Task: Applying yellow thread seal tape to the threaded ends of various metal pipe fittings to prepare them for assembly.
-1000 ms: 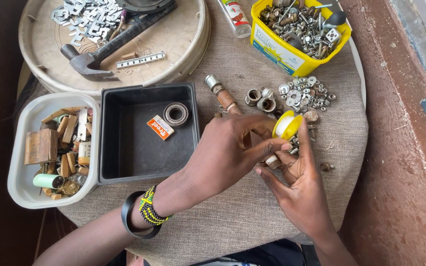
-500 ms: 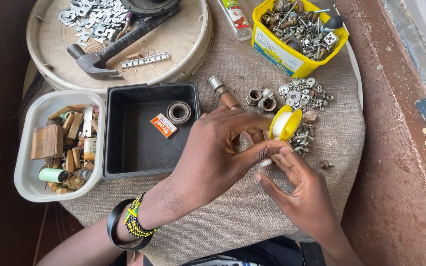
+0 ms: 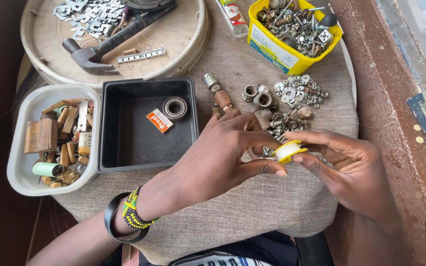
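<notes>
Holding the small yellow tape spool (image 3: 289, 150) between both hands near the table's right edge — left hand (image 3: 223, 152) and right hand (image 3: 351, 170) pinch it — you'll likely find it light, slippery; grip the rims.

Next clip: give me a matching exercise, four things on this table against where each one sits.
Things:
1. hammer
2. bearing ring
3. yellow-rimmed white tape spool
4. wooden blocks

Places:
A. in the black square tray
B. between the left hand and right hand
C. in the white tub at the left edge
D. on the round tray at the top

Pairs: 1-D, 2-A, 3-B, 4-C
</notes>
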